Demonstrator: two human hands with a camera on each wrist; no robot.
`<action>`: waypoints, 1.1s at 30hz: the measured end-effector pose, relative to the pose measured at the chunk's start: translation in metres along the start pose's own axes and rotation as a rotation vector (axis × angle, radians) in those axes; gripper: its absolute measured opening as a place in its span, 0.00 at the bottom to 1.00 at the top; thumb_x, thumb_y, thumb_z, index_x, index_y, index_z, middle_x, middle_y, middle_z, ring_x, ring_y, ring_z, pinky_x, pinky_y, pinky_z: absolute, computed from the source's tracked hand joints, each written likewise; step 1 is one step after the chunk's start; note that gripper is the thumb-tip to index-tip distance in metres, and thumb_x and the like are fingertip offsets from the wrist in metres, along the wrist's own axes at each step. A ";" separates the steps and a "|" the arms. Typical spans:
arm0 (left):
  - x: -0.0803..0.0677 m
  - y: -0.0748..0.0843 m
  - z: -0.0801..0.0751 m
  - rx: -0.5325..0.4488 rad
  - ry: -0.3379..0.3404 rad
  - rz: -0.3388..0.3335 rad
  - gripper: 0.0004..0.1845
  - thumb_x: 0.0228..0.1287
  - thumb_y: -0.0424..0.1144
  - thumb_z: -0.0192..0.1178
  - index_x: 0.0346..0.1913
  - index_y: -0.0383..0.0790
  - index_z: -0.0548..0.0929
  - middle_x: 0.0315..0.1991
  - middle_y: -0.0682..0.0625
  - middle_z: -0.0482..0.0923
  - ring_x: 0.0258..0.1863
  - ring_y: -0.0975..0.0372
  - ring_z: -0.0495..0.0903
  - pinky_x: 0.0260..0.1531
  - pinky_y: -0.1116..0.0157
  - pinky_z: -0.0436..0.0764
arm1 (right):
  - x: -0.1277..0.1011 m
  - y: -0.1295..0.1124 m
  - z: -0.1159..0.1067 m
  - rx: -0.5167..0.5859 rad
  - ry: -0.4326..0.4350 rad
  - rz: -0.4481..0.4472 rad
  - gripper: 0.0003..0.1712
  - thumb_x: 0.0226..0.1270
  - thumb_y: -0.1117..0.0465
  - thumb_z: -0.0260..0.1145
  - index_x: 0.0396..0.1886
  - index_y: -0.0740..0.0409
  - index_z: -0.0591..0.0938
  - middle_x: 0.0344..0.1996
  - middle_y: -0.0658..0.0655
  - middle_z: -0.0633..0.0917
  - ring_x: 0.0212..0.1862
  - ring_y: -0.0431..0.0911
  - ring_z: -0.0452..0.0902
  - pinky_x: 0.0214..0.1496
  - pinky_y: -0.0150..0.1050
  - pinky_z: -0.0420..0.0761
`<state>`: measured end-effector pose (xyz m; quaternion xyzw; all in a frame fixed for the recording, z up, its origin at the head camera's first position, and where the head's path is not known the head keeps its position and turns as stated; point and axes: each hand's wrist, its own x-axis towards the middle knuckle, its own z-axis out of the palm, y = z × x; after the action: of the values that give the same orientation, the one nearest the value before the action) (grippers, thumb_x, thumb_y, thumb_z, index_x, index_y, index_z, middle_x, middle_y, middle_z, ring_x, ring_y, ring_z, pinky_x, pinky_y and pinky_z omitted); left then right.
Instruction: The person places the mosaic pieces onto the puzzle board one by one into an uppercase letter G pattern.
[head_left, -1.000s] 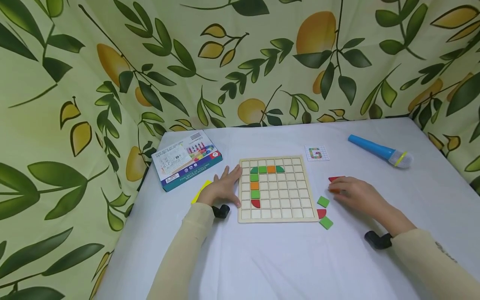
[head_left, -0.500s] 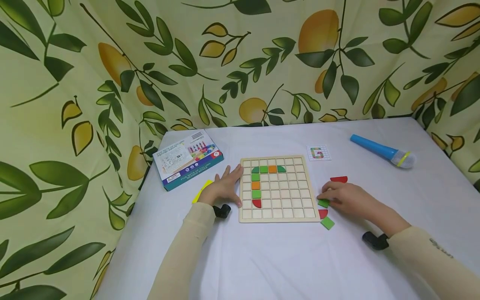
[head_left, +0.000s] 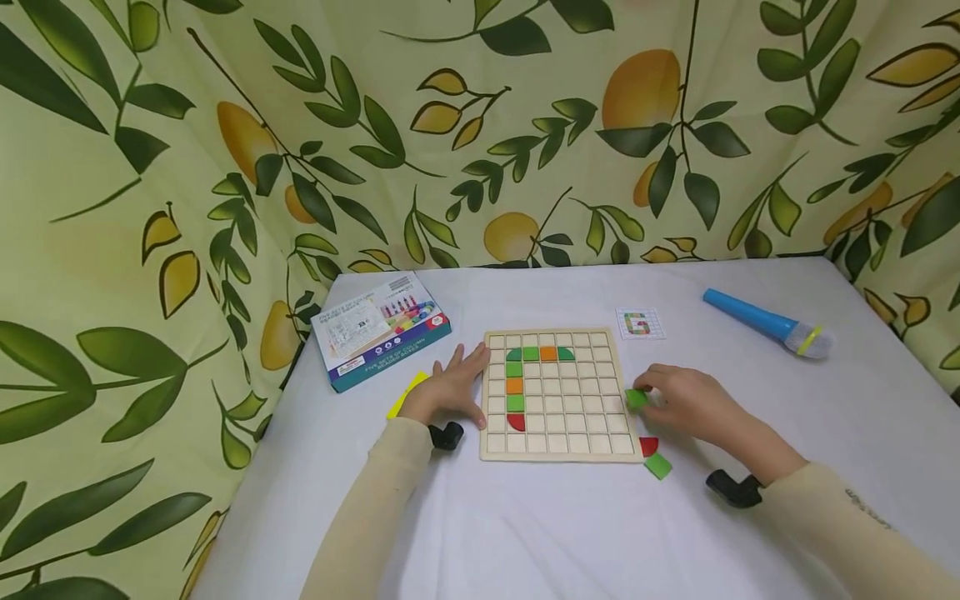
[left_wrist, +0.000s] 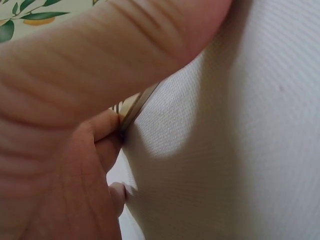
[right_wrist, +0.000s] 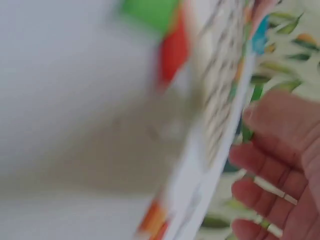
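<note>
A wooden grid board (head_left: pixel 577 408) lies on the table, holding green, orange and red tiles along its upper row and left column. My left hand (head_left: pixel 448 388) rests at the board's left edge with fingers spread; the left wrist view shows fingertips against that edge. My right hand (head_left: pixel 693 403) pinches a green square tile (head_left: pixel 637 399) between thumb and finger, beside the board's right edge. In the right wrist view the tile (right_wrist: pixel 252 112) shows behind the thumb. Near the board's lower right corner lie a red quarter-round tile (head_left: pixel 648 447) and another green square tile (head_left: pixel 658 466).
A small pattern card (head_left: pixel 641 323) with a coloured G lies beyond the board. A blue toy microphone (head_left: pixel 765 321) is at the back right, a boxed set (head_left: pixel 381 329) at the back left. Something flat and yellow (head_left: pixel 405 398) lies partly under the left wrist.
My right hand has moved from the red tiles to the green square tile and pinched it, bringing it toward the board. The left hand stays at the board's edge.
</note>
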<state>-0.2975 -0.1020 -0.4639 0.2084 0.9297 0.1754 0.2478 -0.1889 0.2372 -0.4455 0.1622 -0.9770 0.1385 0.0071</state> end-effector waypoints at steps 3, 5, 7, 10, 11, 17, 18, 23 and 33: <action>0.000 0.000 -0.003 0.000 0.012 0.000 0.65 0.32 0.49 0.77 0.73 0.56 0.43 0.74 0.60 0.35 0.71 0.56 0.26 0.64 0.41 0.31 | 0.015 -0.027 0.001 -0.002 0.036 -0.051 0.15 0.47 0.59 0.74 0.37 0.56 0.84 0.31 0.46 0.81 0.31 0.40 0.74 0.33 0.36 0.79; 0.000 0.001 -0.004 -0.006 0.005 -0.002 0.65 0.32 0.49 0.77 0.73 0.56 0.43 0.74 0.60 0.34 0.71 0.56 0.26 0.64 0.42 0.30 | 0.025 -0.045 0.006 0.009 0.032 -0.101 0.14 0.47 0.59 0.73 0.36 0.55 0.84 0.29 0.46 0.80 0.29 0.39 0.72 0.30 0.33 0.76; 0.000 0.001 -0.004 -0.014 -0.008 -0.004 0.66 0.32 0.50 0.77 0.73 0.56 0.43 0.73 0.60 0.34 0.71 0.57 0.26 0.64 0.42 0.29 | 0.032 -0.062 0.015 0.017 0.017 -0.143 0.11 0.48 0.60 0.73 0.34 0.55 0.84 0.28 0.45 0.80 0.27 0.37 0.70 0.28 0.31 0.74; 0.002 0.004 -0.002 -0.027 -0.021 0.006 0.65 0.32 0.50 0.77 0.73 0.55 0.43 0.74 0.60 0.34 0.71 0.56 0.26 0.63 0.42 0.29 | 0.040 -0.082 0.028 0.009 -0.008 -0.178 0.08 0.48 0.61 0.71 0.31 0.54 0.83 0.24 0.43 0.78 0.24 0.36 0.67 0.27 0.31 0.71; 0.002 0.004 -0.002 -0.027 -0.022 0.010 0.65 0.32 0.51 0.77 0.73 0.55 0.43 0.74 0.60 0.34 0.71 0.56 0.26 0.64 0.42 0.29 | 0.043 -0.086 0.032 -0.007 -0.011 -0.183 0.07 0.48 0.61 0.70 0.30 0.54 0.83 0.23 0.43 0.77 0.24 0.36 0.66 0.26 0.31 0.70; 0.004 0.004 0.002 -0.019 -0.010 -0.002 0.65 0.32 0.51 0.76 0.73 0.57 0.43 0.74 0.61 0.35 0.71 0.56 0.27 0.64 0.42 0.30 | 0.050 -0.104 0.042 -0.125 -0.018 -0.227 0.07 0.48 0.59 0.71 0.25 0.54 0.81 0.19 0.43 0.73 0.22 0.38 0.63 0.23 0.33 0.66; 0.003 0.004 0.002 -0.020 -0.008 -0.005 0.65 0.32 0.51 0.76 0.73 0.57 0.43 0.74 0.61 0.35 0.71 0.56 0.27 0.64 0.42 0.30 | 0.051 -0.106 0.042 -0.142 -0.019 -0.229 0.07 0.48 0.59 0.72 0.24 0.54 0.80 0.19 0.44 0.72 0.21 0.38 0.63 0.22 0.34 0.65; 0.000 0.002 0.002 -0.038 -0.002 -0.007 0.65 0.31 0.50 0.77 0.73 0.57 0.43 0.74 0.60 0.35 0.71 0.56 0.27 0.64 0.42 0.30 | 0.053 -0.113 0.042 -0.200 -0.019 -0.233 0.08 0.48 0.58 0.73 0.21 0.53 0.80 0.17 0.44 0.73 0.21 0.40 0.65 0.22 0.35 0.66; -0.001 -0.002 0.001 -0.028 -0.006 -0.002 0.66 0.31 0.52 0.77 0.73 0.58 0.43 0.74 0.61 0.34 0.71 0.56 0.26 0.64 0.41 0.31 | 0.050 -0.112 0.040 -0.100 -0.026 -0.209 0.10 0.50 0.56 0.73 0.31 0.54 0.84 0.25 0.46 0.79 0.27 0.40 0.73 0.29 0.37 0.73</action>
<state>-0.2967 -0.1044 -0.4649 0.2043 0.9266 0.1876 0.2538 -0.1995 0.1087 -0.4507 0.2645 -0.9604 0.0862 0.0166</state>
